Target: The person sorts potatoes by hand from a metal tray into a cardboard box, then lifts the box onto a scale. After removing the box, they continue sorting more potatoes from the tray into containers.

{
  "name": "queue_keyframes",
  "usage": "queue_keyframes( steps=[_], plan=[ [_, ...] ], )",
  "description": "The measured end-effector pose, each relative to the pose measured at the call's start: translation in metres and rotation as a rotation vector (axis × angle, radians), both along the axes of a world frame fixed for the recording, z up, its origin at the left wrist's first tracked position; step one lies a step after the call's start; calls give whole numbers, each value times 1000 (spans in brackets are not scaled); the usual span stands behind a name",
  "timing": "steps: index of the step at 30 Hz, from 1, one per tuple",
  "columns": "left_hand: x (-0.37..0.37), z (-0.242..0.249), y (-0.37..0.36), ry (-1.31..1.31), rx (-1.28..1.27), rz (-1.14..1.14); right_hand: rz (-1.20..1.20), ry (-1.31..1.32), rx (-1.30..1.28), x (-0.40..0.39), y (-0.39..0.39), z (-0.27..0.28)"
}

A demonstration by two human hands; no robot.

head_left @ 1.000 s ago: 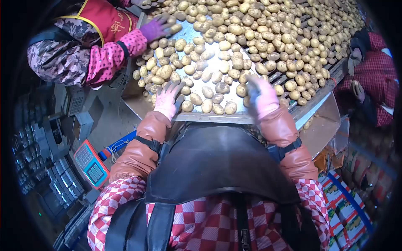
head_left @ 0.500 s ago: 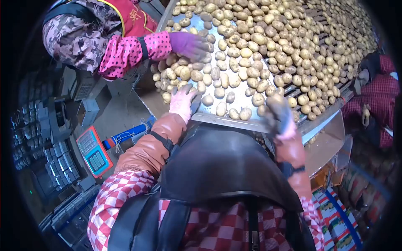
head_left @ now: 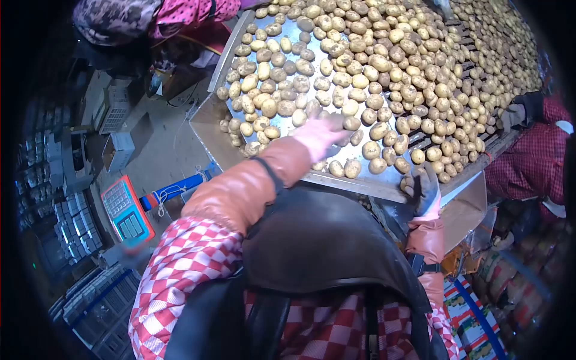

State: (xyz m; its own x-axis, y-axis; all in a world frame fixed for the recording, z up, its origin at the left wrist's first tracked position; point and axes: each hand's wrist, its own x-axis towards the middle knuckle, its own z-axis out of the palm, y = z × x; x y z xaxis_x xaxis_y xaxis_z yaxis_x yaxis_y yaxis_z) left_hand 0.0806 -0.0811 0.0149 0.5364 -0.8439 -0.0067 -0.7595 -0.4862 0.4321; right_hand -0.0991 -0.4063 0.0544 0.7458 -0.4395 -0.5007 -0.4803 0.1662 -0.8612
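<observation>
My left hand (head_left: 323, 135), in a pink glove with grey fingers, reaches over the metal sorting tray (head_left: 360, 183) among loose potatoes (head_left: 269, 108). Motion smears its fingers, and potatoes lie right at their tips. At the tray's front right edge is my right hand (head_left: 425, 191), gloved the same way. Its dark fingers are curled in around a potato (head_left: 407, 183), partly covered by the glove. Yellowish potatoes, some with brown dirt, lie spread singly on the tray and crowd together farther right.
A slatted conveyor (head_left: 465, 42) heaped with potatoes extends to the back right. One co-worker's pink dotted sleeve (head_left: 186, 15) is at upper left; another person in dark red checks (head_left: 531, 156) stands right. A red-framed scale (head_left: 127, 213) and open cartons (head_left: 118, 150) are left.
My left hand has moved right from the tray's left front onto the middle potatoes. My right hand has drawn down to the front edge. The co-worker's purple glove has withdrawn upward.
</observation>
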Motion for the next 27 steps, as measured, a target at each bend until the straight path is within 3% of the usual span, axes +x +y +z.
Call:
queue_keyframes(
  steps=[1, 3, 5, 7, 9, 11, 12, 13, 15, 16, 17, 19, 21, 25, 27],
  plan=[
    [-1, 0, 25, -75, -74, 69, 164, 13, -282, 4, -14, -25],
    [-10, 27, 57, -78, 1, 185, 165, 10, -453, 19, -11, -32],
    [-21, 20, 83, -98, -3, 298, 231, 260, -684, 38, -15, -35],
    [-37, 21, 94, -138, 72, 473, 374, 150, -971, 53, 9, -49],
    [-42, 22, 85, -114, 107, 594, 616, 364, -922, 78, 61, -46],
    [-37, 27, 63, 11, 297, 863, 649, 489, -887, 100, 132, 12],
    [-33, 25, 51, -51, 178, 845, 777, 417, -979, 98, 144, -1],
    [-23, 17, 35, -161, 286, 727, 908, 344, -1068, 95, 154, -16],
    [-4, 20, 4, 61, 0, 486, 1137, 348, -1060, 105, 171, 7],
    [6, 15, -9, 6, 29, 397, 1141, 164, -986, 105, 160, -21],
    [19, 9, -13, -52, 59, 310, 1197, 100, -929, 114, 155, -13],
    [42, 13, 14, -62, 153, 321, 910, 4, -233, 118, 131, -42],
    [43, -6, 58, -173, -7, 513, 774, -54, -192, 129, 105, -40],
    [18, 5, 95, -121, 64, 628, 470, -51, -345, 166, 80, 12],
    [7, 4, 101, -92, 22, 835, 372, -87, -442, 192, 49, -10]
  ],
)
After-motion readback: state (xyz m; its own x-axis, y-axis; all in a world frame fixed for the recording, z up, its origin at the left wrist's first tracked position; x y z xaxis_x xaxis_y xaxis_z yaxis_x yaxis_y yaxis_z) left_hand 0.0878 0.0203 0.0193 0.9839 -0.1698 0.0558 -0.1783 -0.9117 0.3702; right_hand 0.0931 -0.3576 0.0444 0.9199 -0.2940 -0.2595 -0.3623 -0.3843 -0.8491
